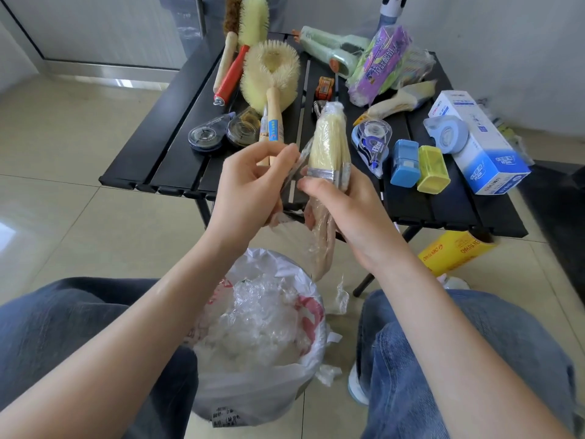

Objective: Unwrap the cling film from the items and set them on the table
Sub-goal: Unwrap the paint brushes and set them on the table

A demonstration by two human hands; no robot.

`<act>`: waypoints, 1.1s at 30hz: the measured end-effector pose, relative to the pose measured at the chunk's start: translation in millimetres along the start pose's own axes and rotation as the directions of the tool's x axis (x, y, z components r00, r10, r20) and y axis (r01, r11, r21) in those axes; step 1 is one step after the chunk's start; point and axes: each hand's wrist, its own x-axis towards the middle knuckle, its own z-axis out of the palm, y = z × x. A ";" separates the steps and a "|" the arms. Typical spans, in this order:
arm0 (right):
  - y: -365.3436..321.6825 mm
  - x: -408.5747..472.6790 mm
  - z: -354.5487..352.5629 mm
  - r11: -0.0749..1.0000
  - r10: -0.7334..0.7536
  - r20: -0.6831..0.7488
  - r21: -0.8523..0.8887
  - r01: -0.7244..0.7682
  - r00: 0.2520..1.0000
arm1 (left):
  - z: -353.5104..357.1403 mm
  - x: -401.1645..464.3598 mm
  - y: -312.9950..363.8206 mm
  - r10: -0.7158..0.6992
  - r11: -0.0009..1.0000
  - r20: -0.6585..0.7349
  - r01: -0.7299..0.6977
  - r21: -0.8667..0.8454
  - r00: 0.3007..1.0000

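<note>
- Bin bag (pixel 253 369), nearest, on the floor between the person's knees: holds crumpled discarded film; placed well to catch the next sheet when dropped straight down.
- Right hand (pixel 345 213), above the bag: grip closed round the paintbrush (pixel 329 137) at its metal band, bristles pointing up and away. Judged best kept firm on the band so the brush does not turn as the wrap is drawn off.
- Left hand (pixel 253 182), just beside the brush: grip pinching a loose edge of cling film (pixel 299 163) between thumb and fingertips.
- Cling film: part peeled, still covering bristles and handle, with a slack tail hanging below. Advice: pull along the wrap's own turn, slowly, re-pinching close to the brush so the film does not tear into strips.
- Worktop (pixel 177 160), black and slatted, beyond the hands: carries round brushes (pixel 269 74), correction tape dispensers, small boxes; several far items still look wrapped.
</note>
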 end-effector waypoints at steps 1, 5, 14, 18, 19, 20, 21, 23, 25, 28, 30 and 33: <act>0.7 0.2 -0.8 1.000 0.003 0.000 -0.010 -0.003 1.000 | -0.7 0.7 0.1 0.015 1.000 -0.011 -0.015 0.001 1.000; 0.6 -1.6 0.0 0.998 -0.031 0.017 -0.056 0.032 0.999 | -3.5 2.7 2.3 -0.087 0.995 0.057 0.084 0.047 0.995; 5.2 1.1 1.5 0.997 -0.024 -0.010 -0.079 0.023 1.000 | -10.2 4.3 -9.0 0.196 0.922 -0.014 -0.180 0.343 0.980; 6.1 3.7 3.5 0.999 -0.015 0.008 0.051 0.014 1.000 | -9.6 5.6 -4.0 0.029 0.999 0.079 -0.026 -0.032 0.996; 5.7 4.0 4.4 0.997 -0.006 0.014 0.076 0.005 1.000 | -9.1 5.5 -2.3 -0.013 0.994 0.102 0.025 -0.108 0.995; 5.7 4.1 4.8 0.996 0.003 0.017 0.085 -0.004 1.000 | -8.1 5.0 -1.0 -0.052 0.983 0.124 0.073 -0.167 0.991; 6.0 4.0 4.6 0.997 0.010 0.021 0.079 -0.012 1.000 | -7.4 5.2 -0.3 -0.091 0.970 0.146 0.121 -0.213 0.985; 7.2 3.4 3.7 0.998 0.011 0.042 0.064 -0.014 0.999 | -8.4 7.8 0.4 -0.179 0.943 0.197 0.225 -0.246 0.964; 9.0 3.4 2.4 0.999 0.002 0.068 0.047 -0.005 0.998 | -11.9 11.7 0.9 -0.296 0.921 0.241 0.343 -0.186 0.924; 9.4 3.5 1.0 0.999 0.014 0.103 0.045 -0.018 0.995 | -16.6 14.5 -3.5 -0.367 0.903 0.300 0.415 -0.112 0.880; 7.9 2.9 0.4 0.998 0.017 0.126 0.059 -0.025 0.992 | -18.0 14.7 -5.0 -0.364 0.903 0.337 0.418 -0.102 0.868; 6.0 2.0 -0.3 0.989 0.006 0.166 0.148 -0.031 0.986 | -19.0 16.3 -6.4 -0.368 0.856 0.396 0.473 -0.209 0.841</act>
